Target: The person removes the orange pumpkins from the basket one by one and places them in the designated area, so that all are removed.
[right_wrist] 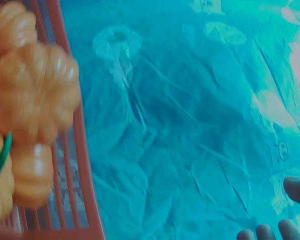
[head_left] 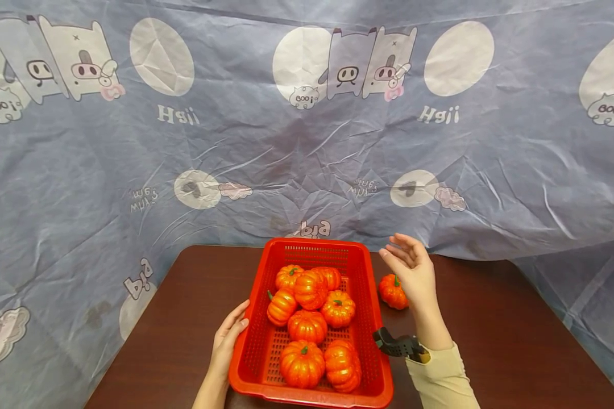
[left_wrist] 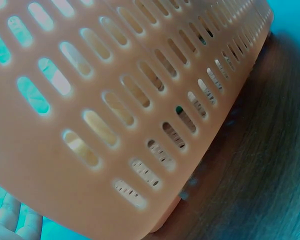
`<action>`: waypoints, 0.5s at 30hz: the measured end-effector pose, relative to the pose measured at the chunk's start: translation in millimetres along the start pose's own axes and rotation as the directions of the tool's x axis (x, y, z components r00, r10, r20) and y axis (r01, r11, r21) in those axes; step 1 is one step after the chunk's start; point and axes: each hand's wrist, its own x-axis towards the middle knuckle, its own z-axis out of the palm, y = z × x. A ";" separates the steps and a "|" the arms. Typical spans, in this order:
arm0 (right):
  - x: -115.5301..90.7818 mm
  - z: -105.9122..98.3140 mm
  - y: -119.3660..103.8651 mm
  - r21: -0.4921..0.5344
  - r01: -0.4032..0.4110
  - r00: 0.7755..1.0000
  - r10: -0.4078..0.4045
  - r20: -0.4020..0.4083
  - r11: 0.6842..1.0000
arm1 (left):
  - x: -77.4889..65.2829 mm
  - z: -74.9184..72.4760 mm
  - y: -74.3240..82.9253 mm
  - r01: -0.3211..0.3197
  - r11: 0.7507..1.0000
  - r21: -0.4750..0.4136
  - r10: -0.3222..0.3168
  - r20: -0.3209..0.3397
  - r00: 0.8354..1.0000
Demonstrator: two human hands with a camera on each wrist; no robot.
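A red plastic basket with slotted sides stands on the table, holding several small orange pumpkins with green stems. At its left rim is my left hand, fingers fairly straight, the thumb touching the rim. The left wrist view shows the slotted basket wall close up, with a few fingers past its edge. My right hand is raised to the right of the basket, fingers loosely bent and holding nothing. A lone pumpkin lies on the table beside that hand, partly hidden by it.
The dark brown table extends to both sides of the basket. A grey-blue printed cloth hangs behind and around it. A black wrist device sits on the right forearm, close to the basket's right rim.
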 end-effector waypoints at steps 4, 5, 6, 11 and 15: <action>3.1 18.8 1.1 -0.022 -0.042 0.995 0.044 0.084 0.999 | 0.4 0.1 0.1 -0.006 1.000 -0.016 0.006 0.012 1.000; 3.5 23.6 2.3 -0.028 -0.058 0.993 0.060 0.102 0.998 | 0.4 0.1 -0.1 -0.005 1.000 -0.019 0.006 0.013 1.000; 4.0 28.3 3.9 -0.022 -0.072 0.990 0.074 0.117 0.997 | 0.5 0.1 -0.2 -0.004 1.000 -0.022 0.004 0.012 1.000; 4.0 49.8 13.2 0.011 -0.121 0.977 0.117 0.177 0.993 | 0.2 0.1 -1.4 0.009 1.000 -0.016 -0.009 -0.007 1.000; 3.4 61.9 21.4 0.016 -0.142 0.968 0.135 0.212 0.990 | 0.4 0.3 -1.0 0.015 1.000 -0.009 -0.015 -0.015 1.000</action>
